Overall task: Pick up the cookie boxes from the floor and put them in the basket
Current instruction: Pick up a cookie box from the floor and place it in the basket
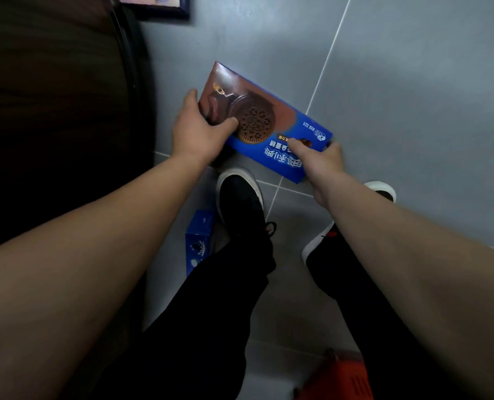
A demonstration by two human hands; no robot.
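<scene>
Cookie box (264, 122) held above floor: left hand (199, 131) fingers curled on edge, right hand (323, 160) pinching corner.

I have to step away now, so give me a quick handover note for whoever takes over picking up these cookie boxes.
Left hand: grips the brown end of the big cookie box, thumb on its face.
Right hand: grips the box's blue end.
The box is held between both hands above the grey floor.
Second blue cookie box: on the floor beside the left shoe.
Red basket: bottom edge of view, by the right leg; contents not visible.
Left to do: place the held box in the basket, then fetch the second.
</scene>
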